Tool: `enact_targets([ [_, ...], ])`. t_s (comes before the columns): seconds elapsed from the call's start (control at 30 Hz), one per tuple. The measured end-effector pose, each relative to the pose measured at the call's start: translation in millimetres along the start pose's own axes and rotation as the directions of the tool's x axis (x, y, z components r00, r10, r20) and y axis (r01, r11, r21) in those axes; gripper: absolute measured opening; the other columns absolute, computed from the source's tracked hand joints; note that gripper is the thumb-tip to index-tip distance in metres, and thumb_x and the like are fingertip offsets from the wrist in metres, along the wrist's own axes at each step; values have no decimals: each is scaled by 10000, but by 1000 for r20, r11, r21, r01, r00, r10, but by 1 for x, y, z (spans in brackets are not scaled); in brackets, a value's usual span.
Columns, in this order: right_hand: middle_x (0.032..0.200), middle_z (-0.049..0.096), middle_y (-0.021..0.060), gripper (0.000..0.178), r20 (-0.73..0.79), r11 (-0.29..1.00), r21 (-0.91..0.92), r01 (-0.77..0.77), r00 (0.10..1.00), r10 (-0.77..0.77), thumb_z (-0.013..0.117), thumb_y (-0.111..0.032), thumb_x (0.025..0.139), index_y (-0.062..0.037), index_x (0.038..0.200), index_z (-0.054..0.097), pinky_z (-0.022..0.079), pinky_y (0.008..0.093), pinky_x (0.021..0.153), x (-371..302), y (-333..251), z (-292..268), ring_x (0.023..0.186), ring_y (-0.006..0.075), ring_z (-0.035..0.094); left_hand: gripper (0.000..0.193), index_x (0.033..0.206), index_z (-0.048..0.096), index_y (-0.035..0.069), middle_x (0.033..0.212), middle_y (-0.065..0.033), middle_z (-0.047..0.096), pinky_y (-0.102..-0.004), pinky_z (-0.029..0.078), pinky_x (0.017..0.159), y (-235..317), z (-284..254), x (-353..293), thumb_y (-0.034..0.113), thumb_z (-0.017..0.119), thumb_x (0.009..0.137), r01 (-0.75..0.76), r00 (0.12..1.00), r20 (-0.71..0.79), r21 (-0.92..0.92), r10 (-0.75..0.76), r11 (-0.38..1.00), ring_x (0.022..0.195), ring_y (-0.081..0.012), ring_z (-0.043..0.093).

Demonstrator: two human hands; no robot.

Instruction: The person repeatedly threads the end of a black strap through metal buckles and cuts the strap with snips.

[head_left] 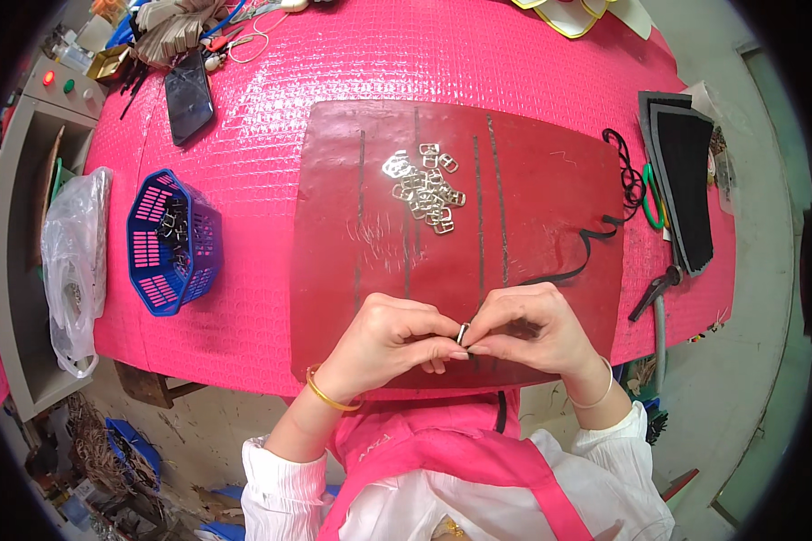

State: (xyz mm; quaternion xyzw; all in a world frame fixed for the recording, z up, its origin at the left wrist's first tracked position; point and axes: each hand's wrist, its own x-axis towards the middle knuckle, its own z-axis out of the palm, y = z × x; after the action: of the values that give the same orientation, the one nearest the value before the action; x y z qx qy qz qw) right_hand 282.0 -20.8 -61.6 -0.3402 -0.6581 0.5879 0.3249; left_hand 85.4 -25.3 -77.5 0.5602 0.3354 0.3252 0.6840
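At the near edge of the table point(244, 180), both hands meet over the front rim of a dark red mat point(532, 180). The left hand point(383, 338) and right hand point(528, 329) press fingertips together, pinching a small metal buckle point(463, 334) between them; the buckle sits just above the mat's near edge, at the middle. A black strap point(586, 248) runs from under the right hand across the mat toward the right and curls near the mat's right side.

Between the hands and the middle of the mat, the red surface lies bare, marked only by dark lines and scratches. Farther up, a loose pile of buckles point(424, 189) lies on the mat, well apart from the hands.

Left of the mat, on the pink cover, a blue basket point(144, 243) lies tipped, with a few dark metal pieces inside; what they are I cannot tell. Beyond the table's left edge hangs a clear bag point(72, 261) beside a grey shelf.

Right of the mat, near the table's right edge, lie green-handled scissors point(651, 198) and dark sheets point(686, 180), with a tool point(654, 290) just at the rim.

Toward the far left lies a phone point(189, 99), with clutter beyond it.
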Motion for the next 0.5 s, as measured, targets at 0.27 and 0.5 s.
enact_targets([
  [0.27, 698, 607, 40, 97, 30, 963, -226, -145, 987, 155, 645, -30, 708, -23, 794, 600, 416, 223, 460, 4, -22, -6, 554, 93, 555, 109, 792, 630, -51, 633, -72, 604, -210, 486, 455, 2, 0, 1, 45, 652, 744, 9, 999, 34, 33, -10, 999, 532, -112, 603],
  [0.5, 711, 615, 67, 99, 121, 989, -139, 50, 992, -33, 642, -32, 707, -23, 797, 601, 448, 243, 503, 9, -8, -11, 586, 150, 583, 98, 801, 636, -50, 649, -77, 610, -208, 497, 467, 3, -2, 2, 32, 645, 748, 50, 998, 45, -27, -49, 998, 539, -116, 607],
])
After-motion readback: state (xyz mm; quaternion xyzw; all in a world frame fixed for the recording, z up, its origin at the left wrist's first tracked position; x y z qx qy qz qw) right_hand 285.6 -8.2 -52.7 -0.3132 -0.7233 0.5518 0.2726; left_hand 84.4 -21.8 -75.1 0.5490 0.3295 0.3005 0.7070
